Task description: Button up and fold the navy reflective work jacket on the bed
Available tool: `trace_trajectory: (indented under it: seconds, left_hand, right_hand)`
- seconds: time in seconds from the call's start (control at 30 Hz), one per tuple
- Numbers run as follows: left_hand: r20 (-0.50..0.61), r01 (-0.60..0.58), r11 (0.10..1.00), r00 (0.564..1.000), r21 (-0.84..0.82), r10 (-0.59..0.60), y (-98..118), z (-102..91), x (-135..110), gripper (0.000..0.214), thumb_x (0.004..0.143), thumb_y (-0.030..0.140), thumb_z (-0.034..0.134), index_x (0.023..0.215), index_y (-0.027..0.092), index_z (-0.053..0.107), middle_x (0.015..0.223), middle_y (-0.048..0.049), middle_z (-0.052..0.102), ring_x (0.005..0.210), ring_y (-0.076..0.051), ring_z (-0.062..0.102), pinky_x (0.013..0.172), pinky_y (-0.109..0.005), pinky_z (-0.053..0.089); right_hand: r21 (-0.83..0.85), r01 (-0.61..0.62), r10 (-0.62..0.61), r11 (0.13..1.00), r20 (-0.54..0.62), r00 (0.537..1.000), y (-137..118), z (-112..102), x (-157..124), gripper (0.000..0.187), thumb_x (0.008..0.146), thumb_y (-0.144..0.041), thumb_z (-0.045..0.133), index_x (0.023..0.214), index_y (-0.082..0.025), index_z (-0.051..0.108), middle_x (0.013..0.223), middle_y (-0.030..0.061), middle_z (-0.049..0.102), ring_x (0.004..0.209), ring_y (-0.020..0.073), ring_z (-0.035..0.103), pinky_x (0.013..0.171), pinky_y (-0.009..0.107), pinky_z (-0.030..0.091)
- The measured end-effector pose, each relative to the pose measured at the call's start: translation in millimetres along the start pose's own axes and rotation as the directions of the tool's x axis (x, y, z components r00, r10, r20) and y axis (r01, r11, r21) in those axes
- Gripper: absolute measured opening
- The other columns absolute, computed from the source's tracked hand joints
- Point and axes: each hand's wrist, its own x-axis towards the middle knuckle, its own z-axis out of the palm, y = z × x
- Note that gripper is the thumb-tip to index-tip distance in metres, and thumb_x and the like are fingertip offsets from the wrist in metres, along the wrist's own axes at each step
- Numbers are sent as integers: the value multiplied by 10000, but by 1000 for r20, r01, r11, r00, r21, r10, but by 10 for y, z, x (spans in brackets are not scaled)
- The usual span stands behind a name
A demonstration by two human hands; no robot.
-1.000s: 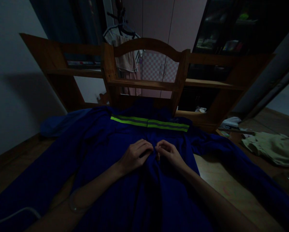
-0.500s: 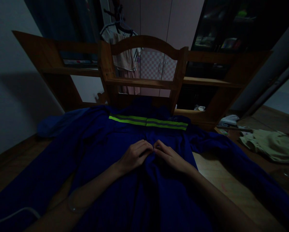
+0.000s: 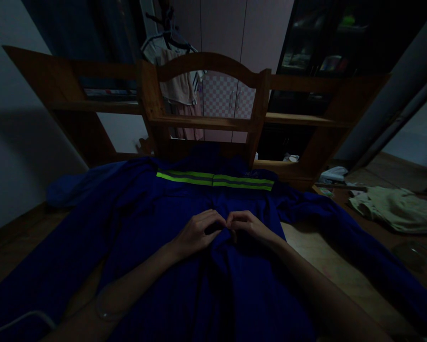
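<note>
Deep blue on this long-sleeved cloth jacket [image 3: 163, 213], with a straight neon-green fabric band [image 3: 188, 178] striped grey! Pale checks on the flat pinkish cupboard doors [image 3: 218, 97]; that crumpled cloth heap [image 3: 399, 209] looks yellowish-green, though it's dim.

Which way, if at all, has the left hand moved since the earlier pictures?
Yes, slightly: judged against the wooden shelf, the left hand now sits a little further right and a little nearer the wearer.
</note>
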Motion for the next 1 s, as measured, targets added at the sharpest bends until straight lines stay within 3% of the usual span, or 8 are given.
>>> trace_trajectory:
  seconds: [0.23, 0.47, 0.57, 0.67, 0.83, 1.0]
  left_hand:
    - [-46, 93, 996, 995, 1, -93, 20, 3, 18, 62, 855, 155, 563, 883, 189, 607, 880, -22, 610, 858, -147, 582, 788, -270, 448]
    - [-159, 82, 995, 985, 60, -72, -17, 20, 8, 98, 865, 130, 542, 908, 196, 601, 906, -19, 618, 895, -143, 580, 829, -281, 456]
    - [-196, 1, 994, 980, 114, 22, -26, 37, -4, 93, 874, 133, 531, 913, 193, 591, 907, -26, 626, 904, -149, 580, 844, -300, 454]
    - [-208, -55, 988, 975, 142, 84, -27, 41, -12, 98, 868, 131, 543, 932, 194, 582, 923, -31, 632, 904, -152, 585, 839, -303, 458]
    - [-187, -68, 985, 977, 158, 97, -45, 39, -28, 121, 854, 122, 564, 948, 199, 569, 939, -26, 645, 897, -150, 597, 816, -295, 463]
    - [-189, -61, 987, 978, 150, 89, -54, 40, -34, 117, 840, 147, 591, 941, 199, 564, 964, -32, 655, 911, -159, 610, 820, -296, 472]
  right_hand:
    - [35, 43, -39, 998, -91, 995, 54, 31, 49, 153, 794, -289, 603, 762, -139, 607, 570, -20, 576, 526, 110, 539, 570, 226, 408]
    - [-129, 190, -221, 973, -294, 930, 109, 154, 66, 234, 840, -377, 596, 754, -159, 596, 563, -44, 528, 472, 73, 438, 488, 199, 335]
    - [-161, 193, -235, 968, -303, 924, 77, 166, 50, 247, 851, -386, 581, 753, -160, 599, 548, -45, 513, 478, 77, 438, 496, 202, 337]
    - [-79, 189, -203, 979, -279, 939, 47, 164, 56, 238, 847, -376, 575, 747, -161, 588, 525, -49, 498, 455, 78, 427, 497, 211, 342]
    - [85, 122, -97, 989, -252, 963, 80, 169, 89, 190, 823, -330, 561, 725, -167, 563, 519, -52, 470, 440, 76, 408, 458, 201, 297]
    - [100, 124, -97, 987, -247, 964, 109, 195, 67, 167, 842, -317, 522, 757, -175, 541, 548, -52, 454, 452, 79, 395, 468, 206, 292]
